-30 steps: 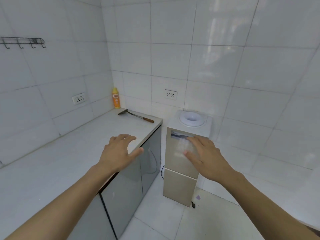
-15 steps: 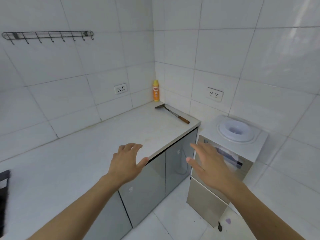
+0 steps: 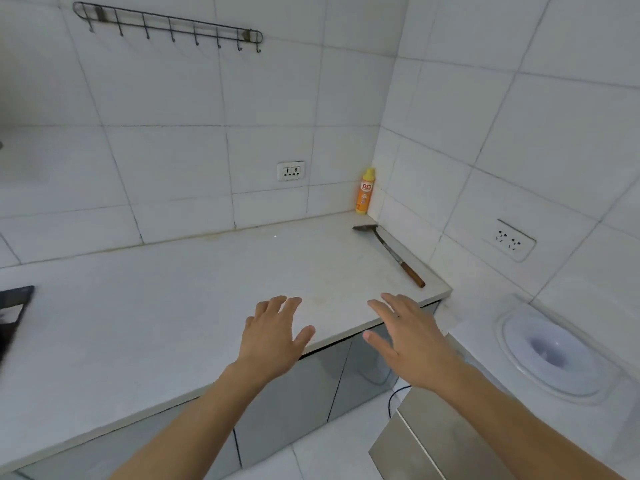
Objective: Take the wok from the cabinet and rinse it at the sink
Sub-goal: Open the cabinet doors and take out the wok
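Observation:
No wok and no sink show in the head view. Grey cabinet doors (image 3: 287, 400) run under the white countertop (image 3: 166, 299) and are closed. My left hand (image 3: 273, 336) hovers over the counter's front edge, fingers spread and holding nothing. My right hand (image 3: 410, 337) is held out beside it, above the right-hand cabinet door, fingers straight and empty.
A spatula with a wooden handle (image 3: 391, 252) lies at the counter's right end, by an orange bottle (image 3: 366, 192) in the corner. A water dispenser (image 3: 540, 355) stands to the right of the cabinet. A hook rail (image 3: 169, 24) hangs on the wall. A dark object (image 3: 14, 306) sits at the left edge.
My view has swung left and closer to the counter. Both hands stayed outstretched and empty, now over the counter edge instead of in front of the dispenser.

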Available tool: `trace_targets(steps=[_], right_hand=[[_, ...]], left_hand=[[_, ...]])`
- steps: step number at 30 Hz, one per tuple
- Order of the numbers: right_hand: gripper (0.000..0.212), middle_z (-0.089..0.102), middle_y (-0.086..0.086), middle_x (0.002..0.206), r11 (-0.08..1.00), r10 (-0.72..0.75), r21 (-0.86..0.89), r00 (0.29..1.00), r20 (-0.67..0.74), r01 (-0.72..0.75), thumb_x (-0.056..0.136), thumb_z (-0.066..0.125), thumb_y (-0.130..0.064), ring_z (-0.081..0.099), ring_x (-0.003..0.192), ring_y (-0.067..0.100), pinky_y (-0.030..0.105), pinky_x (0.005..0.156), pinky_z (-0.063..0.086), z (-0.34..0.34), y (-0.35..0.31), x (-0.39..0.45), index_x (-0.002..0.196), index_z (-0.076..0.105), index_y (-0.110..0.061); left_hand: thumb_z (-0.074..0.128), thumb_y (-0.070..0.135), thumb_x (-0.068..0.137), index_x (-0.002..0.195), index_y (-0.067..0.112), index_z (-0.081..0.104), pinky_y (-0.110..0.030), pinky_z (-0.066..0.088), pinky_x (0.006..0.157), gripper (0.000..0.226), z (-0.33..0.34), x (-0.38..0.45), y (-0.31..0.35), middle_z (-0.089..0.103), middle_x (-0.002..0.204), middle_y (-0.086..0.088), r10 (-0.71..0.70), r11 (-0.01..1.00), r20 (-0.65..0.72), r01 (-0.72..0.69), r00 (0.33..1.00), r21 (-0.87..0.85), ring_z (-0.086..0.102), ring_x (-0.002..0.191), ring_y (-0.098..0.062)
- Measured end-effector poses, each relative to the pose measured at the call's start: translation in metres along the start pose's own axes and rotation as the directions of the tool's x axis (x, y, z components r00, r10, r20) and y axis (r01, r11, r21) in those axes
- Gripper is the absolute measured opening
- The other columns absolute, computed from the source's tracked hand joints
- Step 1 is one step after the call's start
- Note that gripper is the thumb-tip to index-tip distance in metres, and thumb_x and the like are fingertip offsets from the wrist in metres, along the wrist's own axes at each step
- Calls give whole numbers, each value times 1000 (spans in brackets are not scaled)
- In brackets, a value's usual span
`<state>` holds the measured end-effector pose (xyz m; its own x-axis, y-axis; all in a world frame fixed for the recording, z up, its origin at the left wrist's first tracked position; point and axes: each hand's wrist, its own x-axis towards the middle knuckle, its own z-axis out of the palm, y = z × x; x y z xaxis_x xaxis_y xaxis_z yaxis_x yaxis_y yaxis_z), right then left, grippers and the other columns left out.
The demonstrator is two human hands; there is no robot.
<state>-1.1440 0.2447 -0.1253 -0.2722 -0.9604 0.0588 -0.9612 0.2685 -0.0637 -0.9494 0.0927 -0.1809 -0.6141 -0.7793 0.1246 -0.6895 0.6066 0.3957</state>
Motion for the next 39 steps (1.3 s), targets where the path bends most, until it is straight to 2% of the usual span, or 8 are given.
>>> trace_targets(steps=[8, 16, 18, 21, 24, 33, 36, 39], right_hand=[[105, 18, -2, 157, 976, -155, 157, 988, 8, 151, 66, -19, -82, 14, 143, 21, 43, 110, 25, 25, 30, 72, 148, 21, -30], [76, 20, 1, 157, 914, -346, 257, 934, 93, 313, 86, 10, -69, 14, 144, 21, 43, 111, 25, 53, 52, 104, 148, 24, -28], [67, 20, 1, 158, 896, -388, 287, 913, 130, 340, 92, 20, -63, 14, 144, 21, 43, 112, 24, 60, 45, 106, 148, 24, -27], [71, 20, 0, 157, 867, -461, 296, 872, 165, 402, 89, 17, -68, 13, 144, 20, 42, 111, 24, 72, 29, 105, 148, 24, -28], [59, 20, -1, 157, 848, -503, 303, 842, 194, 436, 97, 27, -57, 12, 144, 19, 41, 111, 23, 85, 10, 104, 148, 24, -29], [56, 22, -3, 156, 833, -547, 267, 795, 263, 485, 99, 33, -53, 15, 143, 19, 40, 111, 23, 109, -43, 104, 148, 25, -26], [54, 25, -4, 155, 822, -564, 273, 779, 275, 499, 99, 37, -48, 16, 142, 18, 39, 110, 25, 119, -59, 106, 147, 28, -25], [53, 27, -4, 154, 801, -594, 294, 754, 282, 521, 99, 40, -45, 19, 141, 19, 39, 109, 27, 131, -75, 106, 146, 29, -25]], left_hand=[[43, 55, 92, 146, 30, 28, -42, 33, 107, 61, -4, 18, -8, 36, 151, 0, -198, 966, -110, 213, 974, 146, 29, 139, -25], [43, 55, 92, 144, 30, 33, -41, 34, 106, 58, 11, -12, 20, 37, 150, 2, -435, 879, -137, 453, 890, 152, 31, 137, -23], [45, 54, 92, 143, 29, 36, -41, 36, 106, 58, 14, -24, 21, 40, 148, 2, -492, 857, -136, 506, 860, 96, 33, 136, -24], [48, 51, 92, 142, 26, 39, -40, 39, 104, 57, 21, -40, 17, 44, 145, 1, -585, 810, -120, 584, 802, -46, 36, 133, -24], [49, 49, 92, 141, 24, 40, -38, 38, 104, 55, 28, -54, 5, 45, 144, 0, -643, 764, -91, 629, 760, -147, 36, 132, -23], [54, 44, 93, 140, 21, 39, -32, 39, 98, 55, 44, -82, -43, 51, 137, -5, -717, 657, -63, 644, 694, -391, 47, 126, -22], [55, 43, 93, 144, 19, 31, -35, 40, 101, 61, 52, -87, -56, 47, 141, -6, -729, 636, -41, 653, 684, -413, 46, 127, -25], [54, 43, 93, 142, 16, 36, -36, 42, 101, 58, 59, -91, -65, 49, 139, -6, -735, 618, 7, 673, 678, -406, 48, 125, -23]])
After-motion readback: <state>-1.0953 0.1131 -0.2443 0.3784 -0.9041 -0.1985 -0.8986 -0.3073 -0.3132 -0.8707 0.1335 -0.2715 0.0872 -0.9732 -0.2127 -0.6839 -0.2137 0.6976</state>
